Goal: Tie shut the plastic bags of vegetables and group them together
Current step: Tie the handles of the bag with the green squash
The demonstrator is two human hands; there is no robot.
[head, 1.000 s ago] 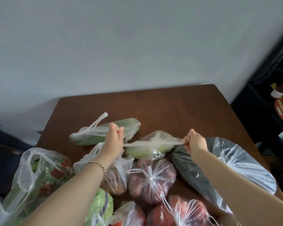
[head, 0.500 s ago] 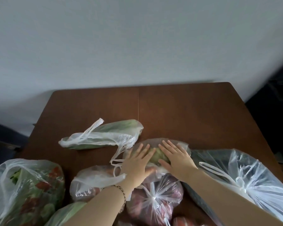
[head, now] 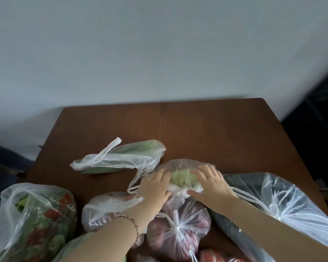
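Two flat palms | left hand (head: 153, 190), right hand (head: 212, 186) press greens bag (head: 182, 177) | red-produce bag (head: 194, 225) knotted

Pulling ended, left hand (head: 154, 188), right hand (head: 211, 185) flat on green-vegetable bag (head: 181, 164)

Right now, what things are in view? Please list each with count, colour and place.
table: one, brown, under everything
pale green bag: one, clear, centre, under both hands
long green bag: one, clear, behind it to the left
open bag: one, green and red inside, near left
cloudy bag: one, under left forearm
tied red bag: one, near centre
dark bag: one, tied, right
bracelet: one, left wrist
left hand: one, on pale green bag
right hand: one, on the same bag
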